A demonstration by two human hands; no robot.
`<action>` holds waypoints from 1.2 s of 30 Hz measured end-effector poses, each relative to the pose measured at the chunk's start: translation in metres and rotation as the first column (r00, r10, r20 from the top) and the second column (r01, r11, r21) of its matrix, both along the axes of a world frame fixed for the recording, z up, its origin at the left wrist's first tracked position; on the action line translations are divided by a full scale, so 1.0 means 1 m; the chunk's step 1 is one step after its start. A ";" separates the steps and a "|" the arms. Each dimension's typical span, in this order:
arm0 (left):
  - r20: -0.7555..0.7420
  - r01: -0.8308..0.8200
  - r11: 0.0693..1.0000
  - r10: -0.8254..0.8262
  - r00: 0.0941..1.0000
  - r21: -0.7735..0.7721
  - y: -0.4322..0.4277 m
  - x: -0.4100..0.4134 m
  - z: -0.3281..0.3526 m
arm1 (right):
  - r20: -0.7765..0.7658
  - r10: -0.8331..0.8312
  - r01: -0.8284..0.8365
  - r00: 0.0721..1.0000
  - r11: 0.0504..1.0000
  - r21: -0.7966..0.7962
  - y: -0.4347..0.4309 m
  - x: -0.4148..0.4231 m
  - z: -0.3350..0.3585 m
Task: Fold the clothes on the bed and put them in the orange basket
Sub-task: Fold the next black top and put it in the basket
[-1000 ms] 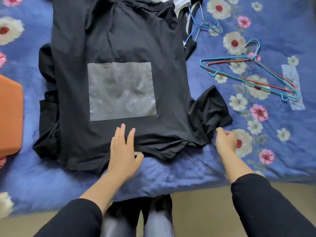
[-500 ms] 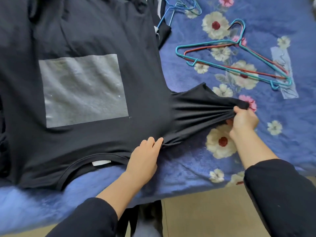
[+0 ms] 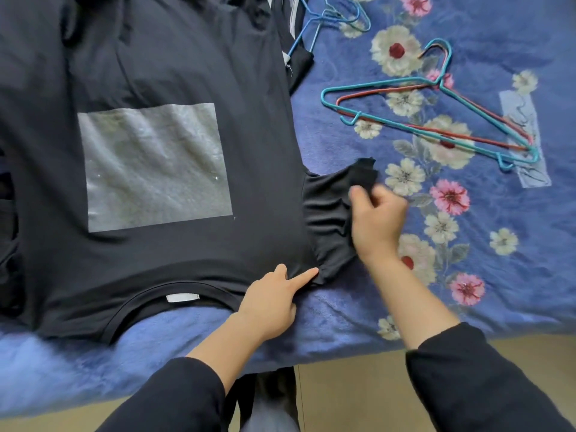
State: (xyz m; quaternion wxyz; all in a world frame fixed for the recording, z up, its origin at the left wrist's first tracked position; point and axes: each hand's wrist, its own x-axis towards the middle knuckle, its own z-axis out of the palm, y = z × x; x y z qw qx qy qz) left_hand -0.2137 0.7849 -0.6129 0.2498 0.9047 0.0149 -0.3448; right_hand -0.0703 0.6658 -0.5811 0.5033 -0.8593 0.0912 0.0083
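Right hand [image 3: 377, 219] fingers curled, gripping the bunched short sleeve [image 3: 327, 207] of the black T-shirt [image 3: 156, 73] with a grey square print [image 3: 156, 166]; left hand [image 3: 269, 302] just nearer than the right, index finger straight, pressing the shoulder seam, holding nothing; white neck label [image 3: 183, 297] just left of the left hand; shirt lies flat, front up, on the blue floral bed [image 3: 343, 316]; teal and red wire hangers [image 3: 436, 132] beyond the right hand, apart from it; blue wire hanger [image 3: 311, 29] further out.

T-shirt [image 3: 156, 73] on bed [image 3: 343, 313], 2 hangers [image 3: 436, 137] right, perhaps clothes [image 3: 300, 63] behind
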 end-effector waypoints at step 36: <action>0.348 -0.929 0.358 0.886 0.307 -0.092 0.354 -0.111 0.009 | -0.711 0.593 -0.881 0.377 -0.007 -0.474 0.285 -0.148 -0.038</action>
